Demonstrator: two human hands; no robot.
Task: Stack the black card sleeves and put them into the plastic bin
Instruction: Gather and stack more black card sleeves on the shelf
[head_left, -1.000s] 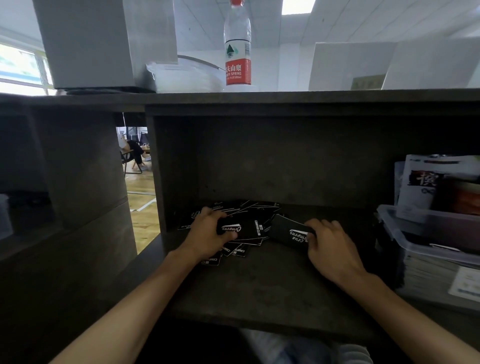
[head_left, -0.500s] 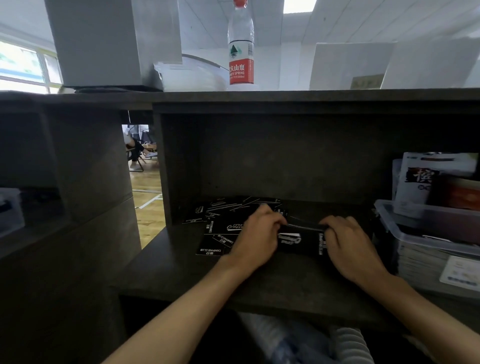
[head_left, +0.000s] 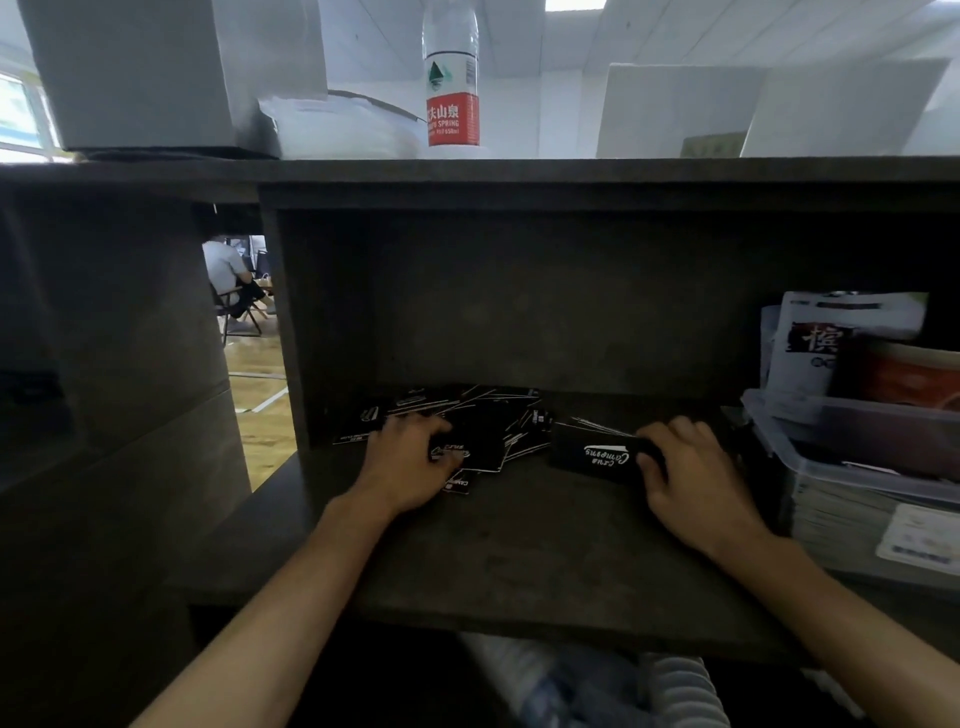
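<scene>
Left hand (head_left: 410, 462) lies palm down on the loose pile (head_left: 467, 431) of black sleeves, fingers curled over the top sleeve, thumb at its near edge; looks like a grip on that sleeve, though the fingertips are dim. Pile is scattered, sleeves overlapping at odd angles, toward the back left of the shelf (head_left: 519, 551), some edges sticking out near the back wall.

Right hand (head_left: 696, 483) clamps a small stack (head_left: 592, 454) of sleeves: thumb on the near face by the white script logo, fingers curled over the top and far side. Stack rests on the shelf just right of the pile, its top edges fanned slightly. Stack and pile nearly touch; cannot tell if they overlap.

Plastic bin (head_left: 857, 467) sits at the right end of the shelf, just beside the right hand, clear walls, lid off. It holds paper packets (head_left: 831, 338) standing up at the back and flat stacks lower down. No black sleeves visible in it.

On the top board: water bottle (head_left: 452, 88) with red label, upright; grey box (head_left: 156, 73) at left; clear tub (head_left: 337, 124) between them. White panels (head_left: 675, 109) at right. Through the gap at left, a seated person (head_left: 228, 275) on a wood floor, far off.

Both forearms bare, reaching in from the bottom edge.
</scene>
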